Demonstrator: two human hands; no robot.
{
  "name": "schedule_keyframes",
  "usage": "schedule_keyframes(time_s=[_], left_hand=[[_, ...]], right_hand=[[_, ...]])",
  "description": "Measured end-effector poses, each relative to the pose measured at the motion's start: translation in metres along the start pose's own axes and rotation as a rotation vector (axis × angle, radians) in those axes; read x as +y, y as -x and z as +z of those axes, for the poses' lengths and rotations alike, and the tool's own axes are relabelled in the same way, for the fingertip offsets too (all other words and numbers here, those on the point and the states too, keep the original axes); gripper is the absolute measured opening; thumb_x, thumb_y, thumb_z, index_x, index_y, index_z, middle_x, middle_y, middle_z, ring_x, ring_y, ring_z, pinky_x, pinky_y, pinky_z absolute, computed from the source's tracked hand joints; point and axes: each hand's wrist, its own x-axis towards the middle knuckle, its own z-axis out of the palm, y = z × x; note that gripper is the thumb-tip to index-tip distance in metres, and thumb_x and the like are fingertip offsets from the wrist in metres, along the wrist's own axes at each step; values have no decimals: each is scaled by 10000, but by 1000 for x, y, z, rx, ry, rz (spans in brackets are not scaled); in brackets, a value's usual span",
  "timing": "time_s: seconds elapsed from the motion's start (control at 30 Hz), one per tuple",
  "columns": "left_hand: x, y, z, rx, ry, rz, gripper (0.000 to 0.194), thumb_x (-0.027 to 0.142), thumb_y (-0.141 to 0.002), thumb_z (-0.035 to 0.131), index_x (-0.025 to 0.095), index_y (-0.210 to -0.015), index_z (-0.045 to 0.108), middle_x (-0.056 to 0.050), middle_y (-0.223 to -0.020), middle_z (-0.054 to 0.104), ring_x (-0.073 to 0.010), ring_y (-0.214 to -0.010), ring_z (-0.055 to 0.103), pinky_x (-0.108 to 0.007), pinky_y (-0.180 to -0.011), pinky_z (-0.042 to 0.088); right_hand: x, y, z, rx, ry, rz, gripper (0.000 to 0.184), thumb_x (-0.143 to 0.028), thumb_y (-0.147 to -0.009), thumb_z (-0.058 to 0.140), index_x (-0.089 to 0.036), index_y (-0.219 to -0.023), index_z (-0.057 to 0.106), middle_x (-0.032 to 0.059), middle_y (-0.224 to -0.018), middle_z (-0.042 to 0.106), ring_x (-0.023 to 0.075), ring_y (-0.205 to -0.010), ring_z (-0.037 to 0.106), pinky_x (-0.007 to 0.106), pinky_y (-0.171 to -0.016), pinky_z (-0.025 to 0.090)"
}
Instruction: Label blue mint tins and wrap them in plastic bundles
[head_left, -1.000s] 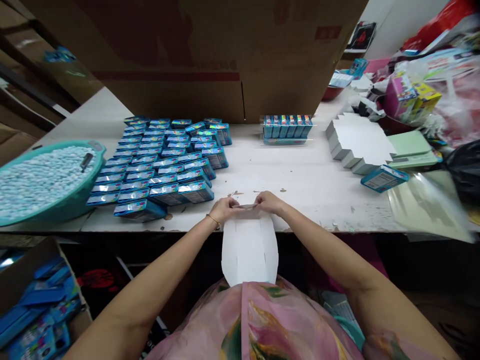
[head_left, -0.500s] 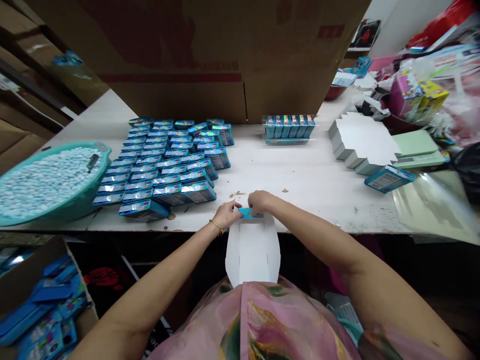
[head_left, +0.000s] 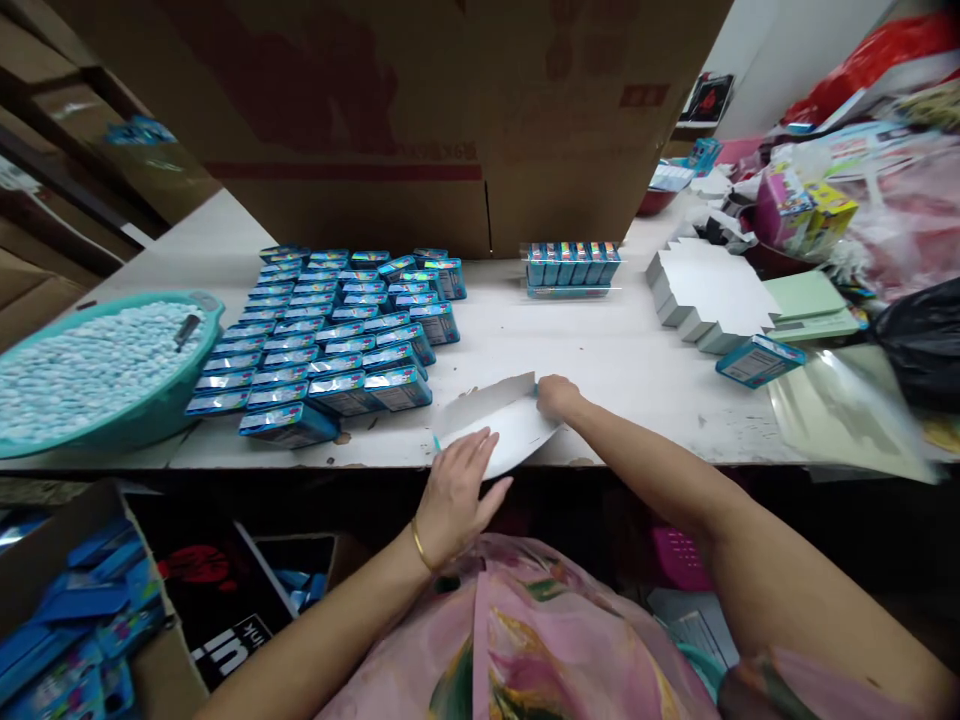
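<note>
A partly folded carton (head_left: 517,430), white inside with a little blue at its edges, lies across the front edge of the table. My right hand (head_left: 558,397) grips the carton's far right corner, fingers curled round it. My left hand (head_left: 459,497) rests against the near left side, fingers stretched out and thumb apart. Left of the hands stand rows of small blue boxes (head_left: 337,350), closely packed. Beyond the hands, a clear-edged display box (head_left: 572,270) holds several small blue packs in a row.
At the left is a turquoise basin (head_left: 202,345) full of pale blue pieces. A big cardboard box (head_left: 420,120) stands behind. To the right lie stacked white card sheets (head_left: 716,290), one blue box (head_left: 759,361) and green card (head_left: 814,300). An open carton of blue packaging (head_left: 90,610) sits below left.
The carton has been lifted and turned from hanging over the lap to lying tilted at the table edge. My left hand moved nearer and opened out; my right hand moved slightly right.
</note>
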Motion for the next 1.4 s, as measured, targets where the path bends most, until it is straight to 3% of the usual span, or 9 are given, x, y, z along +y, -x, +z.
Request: schedule_keyframes(time_s=[0.23,0.4,0.6,0.73,0.93,1.07,1.17,1.27,1.4], left_hand=[[-27,-16,40,-70,-231,52,427,358,-810,431,156,-1186,433,-142,-1155,505,-265,-1055,456,-414,-900,315],[-47,-44,41,-209,-244,47,614,486,-731,510,154,-1229,373,-144,-1117,484,-266,-1008,441,-380,-818,352],[-53,-26,45,-98,-301,78,292,263,-802,457,166,-1072,513,-126,-1019,543,-249,-965,456,-391,-835,334],[-56,-23,49,-203,-323,25,234,262,-842,369,140,-823,569,-113,-805,568,-218,-800,503,-332,-683,378],[-51,-32,40,-314,-250,-4,302,361,-840,378,139,-790,577,-101,-794,577,-200,-792,516,-307,-678,390],[-51,-43,17,-79,-169,-25,330,393,-833,382,160,-947,587,-111,-1017,562,-221,-965,479,-345,-821,367],[-58,-68,0,130,-121,-107,384,366,-850,337,159,-1121,514,-112,-1173,512,-226,-1090,427,-346,-897,319],[-72,-97,-7,-46,-48,-254,400,362,-856,288,159,-960,616,-100,-966,633,-217,-932,541,-297,-785,369],[-86,-110,0,-415,24,-286,302,387,-776,441,187,-779,667,-67,-842,671,-200,-814,583,-236,-676,377]], right_hand=[[16,35,-1,23,-59,144,279,-283,-794,466,-112,-970,599,143,-922,611,216,-796,593,288,-648,453],[-10,81,23,496,71,-335,394,-343,-832,437,-165,-1184,432,132,-1116,491,231,-998,450,346,-826,365],[-13,76,61,418,200,-448,213,-190,-849,390,-179,-1019,517,87,-967,539,204,-881,463,309,-718,375],[-9,66,60,345,202,-428,188,-280,-857,397,-172,-896,546,86,-903,564,194,-852,491,287,-680,378],[-12,68,50,235,134,-372,268,-379,-852,400,-176,-903,567,81,-884,592,190,-847,530,282,-693,388],[-10,60,24,447,49,-461,355,-406,-836,422,-168,-1079,524,113,-1054,548,208,-986,475,320,-832,347],[-5,40,4,529,60,-341,286,-263,-854,399,-164,-1096,515,118,-1034,562,210,-976,480,339,-841,339],[5,25,3,376,153,-360,311,-103,-844,318,-167,-1024,563,95,-916,606,190,-872,527,310,-772,374],[21,28,16,349,121,-560,343,-143,-855,322,-181,-1133,519,76,-1140,540,171,-1028,480,282,-844,368]])
